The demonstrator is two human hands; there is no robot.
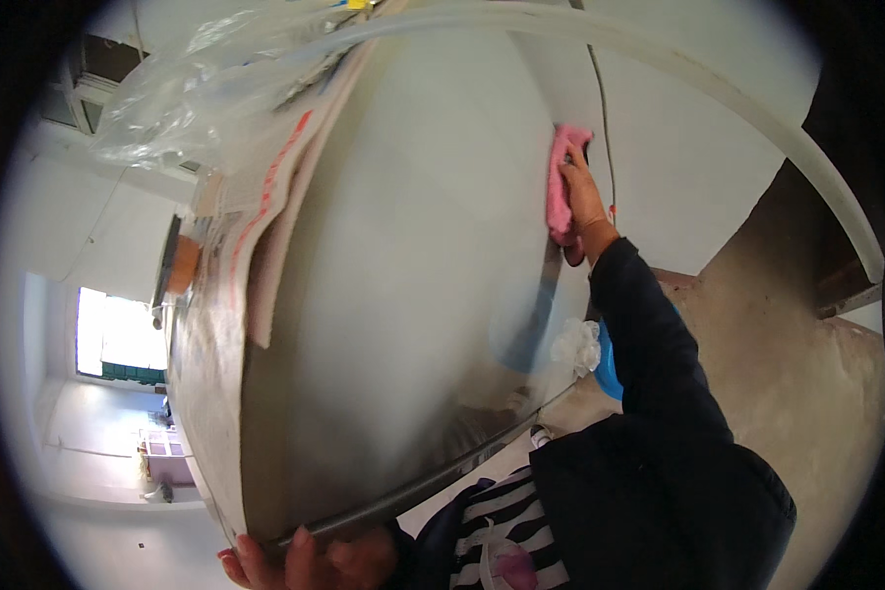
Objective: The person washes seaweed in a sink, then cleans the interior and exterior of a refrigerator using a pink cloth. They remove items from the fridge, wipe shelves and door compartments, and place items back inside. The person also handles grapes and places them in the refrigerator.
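Note:
A large glossy grey panel (pixel 413 246), which looks like the side or front of a tall appliance, fills the middle of the view. With my right arm stretched far out, my right hand (pixel 585 202) presses a folded pink cloth (pixel 561 192) to the panel's far right edge. The fingers are closed over the cloth. At the near lower left corner, my left hand (pixel 310 562) curls its fingers round the panel's dark edge (pixel 393 500). Part of the left hand's palm is hidden. Blurred reflections show on the panel's lower right.
A printed sheet with red marks (pixel 265 197) covers the appliance's top, with clear plastic wrap (pixel 202 93) above. A cable (pixel 603 118) hangs along the white wall. A blue basin (pixel 610 366) and a crumpled white plastic bag (pixel 577 346) are beside my right arm.

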